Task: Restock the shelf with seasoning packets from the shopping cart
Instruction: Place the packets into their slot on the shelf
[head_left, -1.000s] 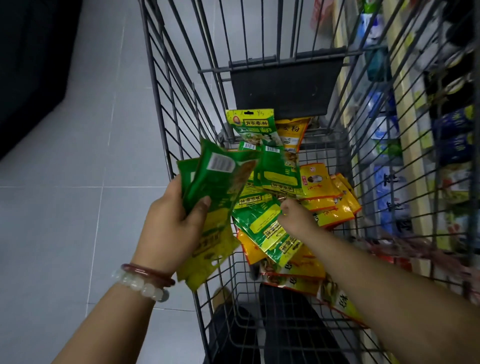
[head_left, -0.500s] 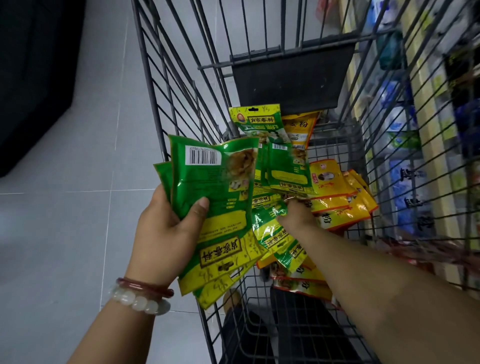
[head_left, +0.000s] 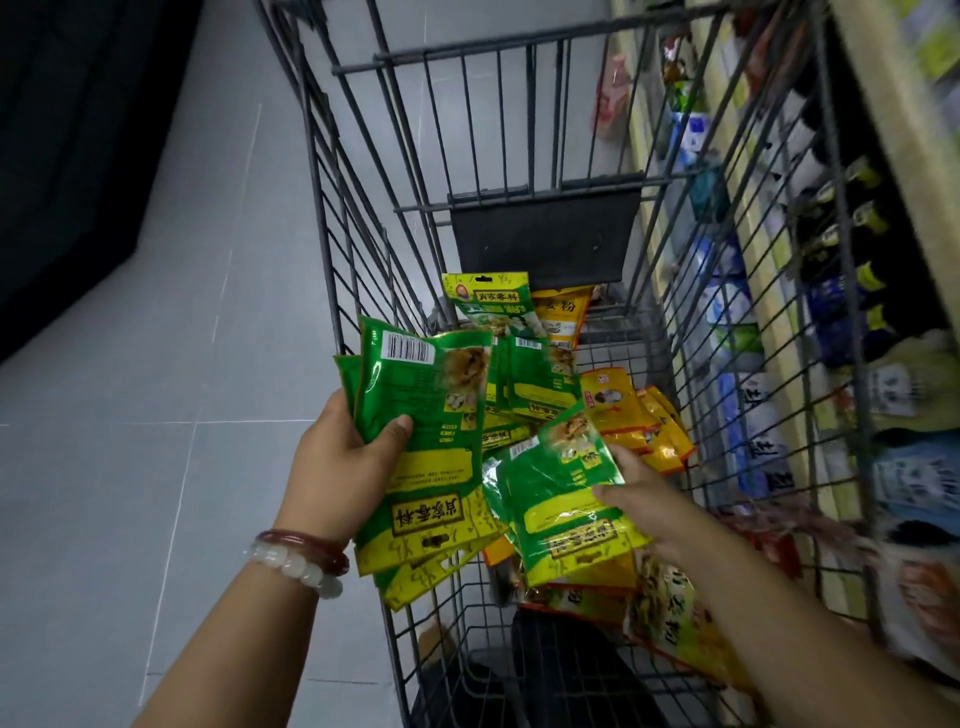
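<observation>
Forearms reach in from the bottom edge, one on each side of the shopping cart (head_left: 332, 208). The left hand (head_left: 340, 467) is raised just outside the cart's left wall, wrist bent back, thumb pressed across the front of a fanned stack of green packets (head_left: 426, 447) with the fingers curled behind it — barcode side up, printed upside down to the viewer. A white bead bracelet (head_left: 293, 564) and a dark red bangle (head_left: 306, 540) circle that wrist. The right hand (head_left: 641, 493) stretches forward inside the basket, fingers clamped on the edge of a second bunch of green packets (head_left: 558, 499), lifted clear of the pile. More loose green packets (head_left: 498, 312) and orange packets (head_left: 636, 421) lie on the cart floor beyond. Shelf (head_left: 779, 322) stock runs along the right — blurred through the wires.
</observation>
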